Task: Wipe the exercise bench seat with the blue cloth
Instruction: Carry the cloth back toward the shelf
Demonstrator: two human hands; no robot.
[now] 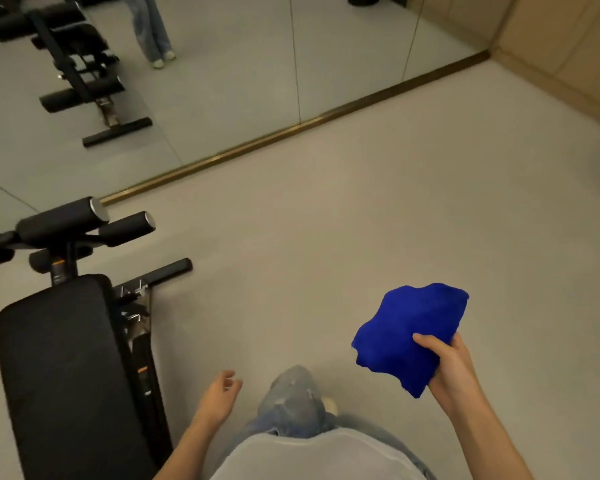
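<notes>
The cloth (409, 337) at my 3 o'clock is soft, fuzzy fabric, deep blue and matt. At 9 o'clock the seat (63, 368) looks like black padded vinyl, finely grained with a dull sheen. Its rollers (63, 220) are matt foam with shiny metal end caps. The floor (326, 220) is smooth and matt. The mirror (222, 81) at 12 o'clock is glossy glass, edged by a brass-coloured strip (291, 129). My jeans (291, 400) are faded denim.

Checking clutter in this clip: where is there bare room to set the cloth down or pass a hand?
The floor is bare from the mirror's brass strip down to the person's legs, between the bench pad and the right wall; the pad itself carries nothing. Crowded: the foam rollers at the pad's far end and the frame hardware along its right edge.
</notes>
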